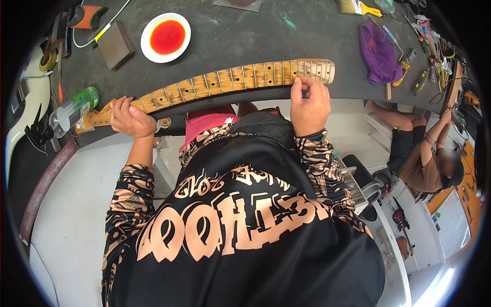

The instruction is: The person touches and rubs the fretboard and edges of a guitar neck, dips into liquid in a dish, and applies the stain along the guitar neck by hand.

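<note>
A guitar neck (220, 83) lies across the near edge of the dark bench, its fretboard facing up. Most of the board looks deep yellow-brown with dark grain; the right end is paler. My left hand (132, 118) is wrapped round the neck near its headstock (99, 117). Over the paler end, my right hand (310, 106) has thumb and fingers pinched together at the frets; whatever is between the fingertips is too small or hidden to name. Beyond the neck stands a white dish (146, 47) holding orange-red liquid (168, 37).
A green-labelled clear bottle (76, 107) lies at the left beside the headstock. Further back is a brown block (115, 45). A purple cloth (378, 53), a paintbrush (358, 7) and several hand tools occupy the right side. Another person (422, 166) sits off to the right.
</note>
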Demonstrator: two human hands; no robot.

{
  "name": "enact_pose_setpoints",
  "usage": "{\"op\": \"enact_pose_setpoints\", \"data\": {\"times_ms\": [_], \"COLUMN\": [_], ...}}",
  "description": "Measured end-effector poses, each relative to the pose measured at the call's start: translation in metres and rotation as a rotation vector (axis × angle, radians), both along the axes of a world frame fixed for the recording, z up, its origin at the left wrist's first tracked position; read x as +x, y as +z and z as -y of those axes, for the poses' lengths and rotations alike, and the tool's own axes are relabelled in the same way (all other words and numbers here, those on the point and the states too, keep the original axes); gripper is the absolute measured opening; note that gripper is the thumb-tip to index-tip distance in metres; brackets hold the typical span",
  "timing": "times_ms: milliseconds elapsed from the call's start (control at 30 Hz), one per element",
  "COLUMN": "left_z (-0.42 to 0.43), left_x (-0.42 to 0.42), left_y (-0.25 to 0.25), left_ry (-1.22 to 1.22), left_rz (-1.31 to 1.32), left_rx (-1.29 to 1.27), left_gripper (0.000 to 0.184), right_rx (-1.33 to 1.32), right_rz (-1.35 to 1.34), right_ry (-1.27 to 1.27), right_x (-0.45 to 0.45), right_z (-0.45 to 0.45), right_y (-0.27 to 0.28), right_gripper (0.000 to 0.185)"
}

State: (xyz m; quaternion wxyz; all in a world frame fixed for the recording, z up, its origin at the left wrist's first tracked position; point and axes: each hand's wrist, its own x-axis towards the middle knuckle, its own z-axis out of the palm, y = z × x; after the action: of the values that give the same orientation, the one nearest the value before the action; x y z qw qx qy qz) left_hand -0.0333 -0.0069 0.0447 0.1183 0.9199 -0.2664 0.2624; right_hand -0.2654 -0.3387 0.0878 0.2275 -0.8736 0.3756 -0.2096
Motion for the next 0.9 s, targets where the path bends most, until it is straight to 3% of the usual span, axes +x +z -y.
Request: {"op": "enact_pose_setpoints", "data": {"times_ms": [900], "left_z": [-0.003], "left_x": [0.001], "left_y": [-0.003], "left_ry": [0.009], "left_rz": [0.008], "left_rx": [0.002], "left_gripper": [0.037], "right_rx": [0.032], "right_rz": [-0.009], "right_ry": [0.001], "right_x": [-0.002], "right_z": [-0.002], "right_y": [-0.001], "right_gripper": [0.010]}}
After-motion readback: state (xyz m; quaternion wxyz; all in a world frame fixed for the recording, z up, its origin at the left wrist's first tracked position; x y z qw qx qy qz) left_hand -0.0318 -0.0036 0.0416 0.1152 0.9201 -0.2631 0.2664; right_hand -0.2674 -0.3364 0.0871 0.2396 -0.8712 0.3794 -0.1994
